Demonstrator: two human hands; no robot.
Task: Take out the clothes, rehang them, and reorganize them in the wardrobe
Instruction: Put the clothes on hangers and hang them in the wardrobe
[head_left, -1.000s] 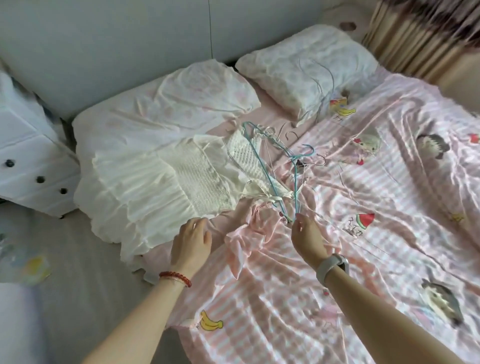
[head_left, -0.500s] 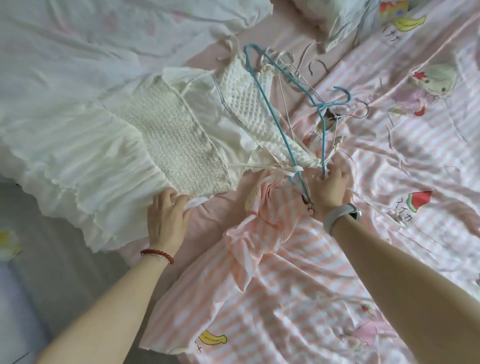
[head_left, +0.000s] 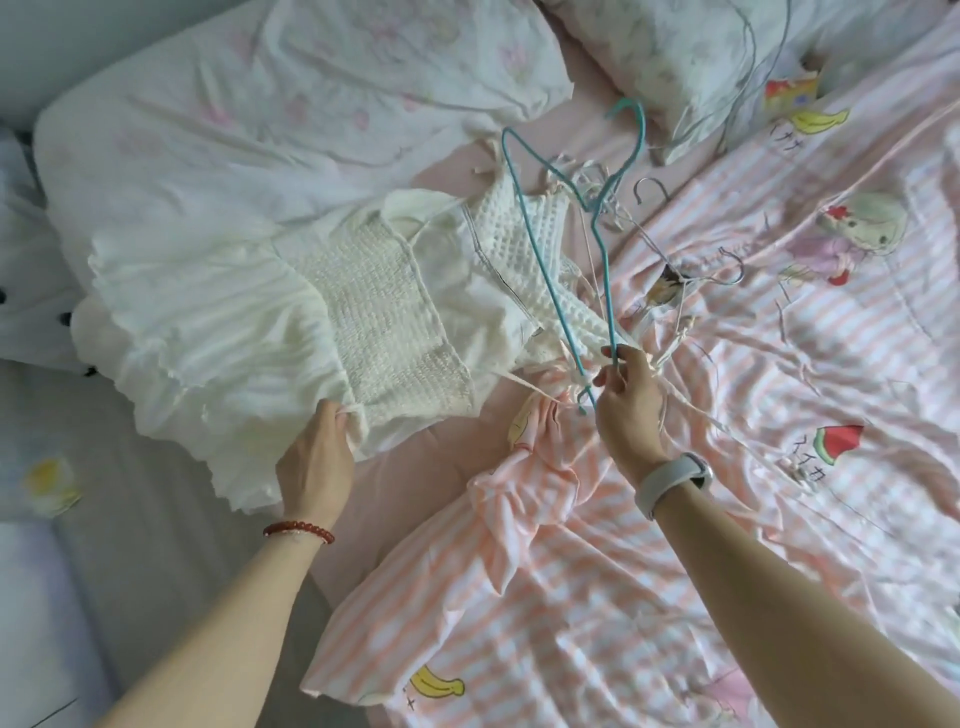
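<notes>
Gripping: right hand (head_left: 626, 402) one blue hanger (head_left: 540, 260); left hand (head_left: 317, 457) one white dress (head_left: 260, 312).

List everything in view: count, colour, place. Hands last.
white dress: one, cream, across the bed's left side
blue hanger: one, teal, lifted over the dress top
wire hangers: several, pale and silver, tangled mid-bed
pillows: two, white, at the bed head
striped quilt: one, pink and white, cartoon prints, right side
drawer unit: one, white, left edge
left hand: one, red bead bracelet, grips the dress
right hand: one, grey wristband, pinches the blue hanger
</notes>
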